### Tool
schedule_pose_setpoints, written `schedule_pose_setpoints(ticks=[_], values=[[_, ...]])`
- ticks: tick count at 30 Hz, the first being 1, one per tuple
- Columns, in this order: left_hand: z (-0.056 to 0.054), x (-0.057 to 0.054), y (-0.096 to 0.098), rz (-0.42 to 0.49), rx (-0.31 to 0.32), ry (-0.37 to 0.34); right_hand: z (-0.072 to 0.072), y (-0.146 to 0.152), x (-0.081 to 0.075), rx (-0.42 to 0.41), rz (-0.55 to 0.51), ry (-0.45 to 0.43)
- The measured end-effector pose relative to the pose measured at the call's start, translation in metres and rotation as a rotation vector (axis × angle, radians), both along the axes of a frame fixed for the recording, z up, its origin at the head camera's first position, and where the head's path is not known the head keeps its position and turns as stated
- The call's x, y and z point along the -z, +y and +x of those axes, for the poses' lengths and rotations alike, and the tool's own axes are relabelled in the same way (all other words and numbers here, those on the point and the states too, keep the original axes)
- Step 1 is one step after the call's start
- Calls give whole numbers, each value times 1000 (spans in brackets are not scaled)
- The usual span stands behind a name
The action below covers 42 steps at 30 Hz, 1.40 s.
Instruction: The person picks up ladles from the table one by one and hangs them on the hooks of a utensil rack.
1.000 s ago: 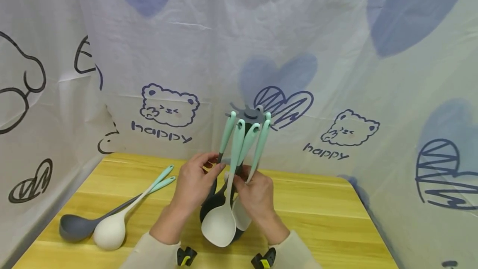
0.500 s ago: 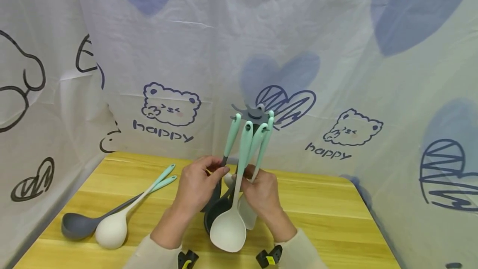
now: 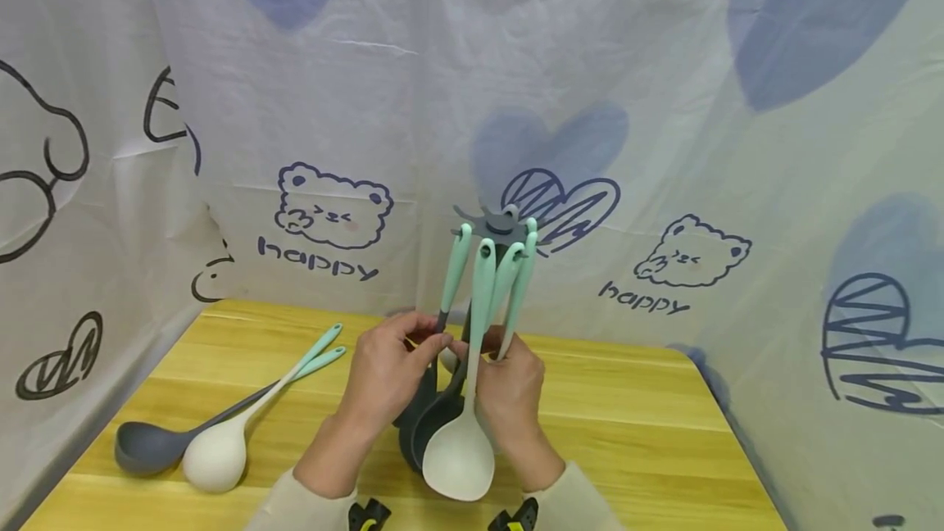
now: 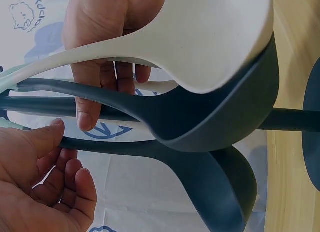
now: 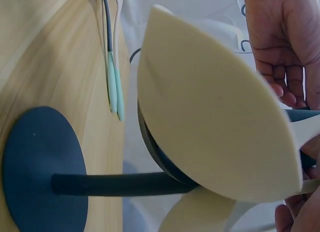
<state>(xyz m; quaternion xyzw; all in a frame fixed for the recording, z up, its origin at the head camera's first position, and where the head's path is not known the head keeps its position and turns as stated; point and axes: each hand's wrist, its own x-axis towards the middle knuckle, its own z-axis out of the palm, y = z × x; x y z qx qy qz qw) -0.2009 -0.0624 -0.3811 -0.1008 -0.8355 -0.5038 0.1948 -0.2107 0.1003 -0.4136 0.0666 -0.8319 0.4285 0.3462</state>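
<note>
A dark utensil stand (image 3: pixel 500 225) holds several kitchen utensils with mint handles, hung by hooks around its top. My left hand (image 3: pixel 391 375) pinches the thin dark shaft of a hanging utensil (image 4: pixel 110 146) between thumb and fingers. On the stand's other side, my right hand (image 3: pixel 510 392) has its thumb across the dark pole (image 5: pixel 120 184), its fingers partly hidden behind the handles. In front hangs a large white spoon (image 3: pixel 459 457), overlapping a dark ladle (image 4: pixel 215 117). Another white utensil (image 5: pixel 197 212) hangs behind, mostly hidden in the head view.
On the wooden table (image 3: pixel 627 424), a dark ladle (image 3: pixel 150 447) and a white ladle (image 3: pixel 215 457) lie at the left, handles crossing. The stand's round base (image 5: pixel 42 167) rests on the tabletop. A printed cloth (image 3: pixel 442 64) hangs behind and at the sides.
The hanging utensils have swung round to the right, with the white spoon now farther right and more of the dark ladle showing. Both hands stay close to the stand.
</note>
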Motion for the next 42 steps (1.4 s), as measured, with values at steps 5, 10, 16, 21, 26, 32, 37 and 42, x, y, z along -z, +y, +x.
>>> schedule_pose_setpoints(ticks=[5,10,16,21,26,32,37,42], values=[[1,0,-1,8,-4,3,0,-3,1,4,-29,31],[2,-1,-1,5,-3,-3,-1,-3,1,-11,-17,74],[3,-1,-2,9,6,0,-1,1,1,-15,21,105],[4,-1,0,15,13,7,-1,6,-1,-32,37,74],[7,-2,2,22,22,4,-3,12,-3,-62,51,42],[11,-3,5,35,23,-15,-8,18,-4,-118,64,46],[14,-3,6,41,32,-18,-11,23,-8,-198,24,-24],[15,-3,6,50,49,-21,-13,27,-14,-268,28,-82]])
